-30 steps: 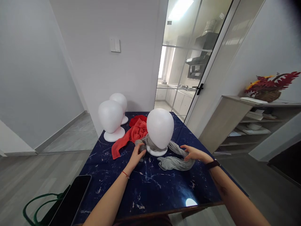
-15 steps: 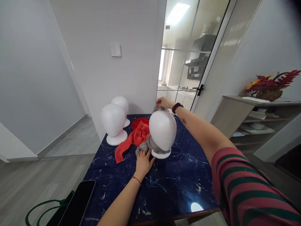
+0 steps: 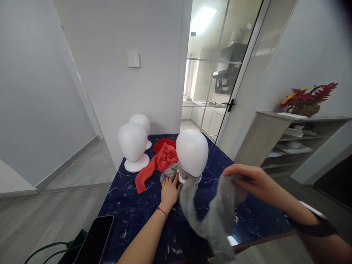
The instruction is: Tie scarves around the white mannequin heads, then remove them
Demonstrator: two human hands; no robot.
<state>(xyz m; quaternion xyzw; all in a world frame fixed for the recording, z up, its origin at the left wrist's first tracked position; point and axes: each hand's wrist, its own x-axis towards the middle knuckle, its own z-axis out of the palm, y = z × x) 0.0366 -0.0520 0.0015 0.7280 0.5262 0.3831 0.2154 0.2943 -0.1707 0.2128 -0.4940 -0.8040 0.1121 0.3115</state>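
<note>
A white mannequin head [image 3: 191,152] stands on the dark blue marbled table with a grey scarf [image 3: 192,194] round its base. My left hand [image 3: 169,192] is low at the front left of that base, its fingers on the bunched end of the scarf, holding it down. To the right of the head, my right hand [image 3: 247,179] pinches the scarf's other end in the air. The length between hangs in a loose, blurred loop past the table's front edge. A coral-red scarf [image 3: 156,165] lies crumpled left of my left hand, with a darker red cloth [image 3: 164,144] behind it.
Two more white mannequin heads [image 3: 132,142] stand at the table's left, one behind the other. A phone [image 3: 95,240] and a green bag [image 3: 70,245] are at the lower left. Behind is a glass door [image 3: 209,73]; a shelf [image 3: 277,135] stands at the right.
My right hand has come from behind the mannequin head round to its front right, drawing the grey scarf with it. My left hand keeps its place at the base.
</note>
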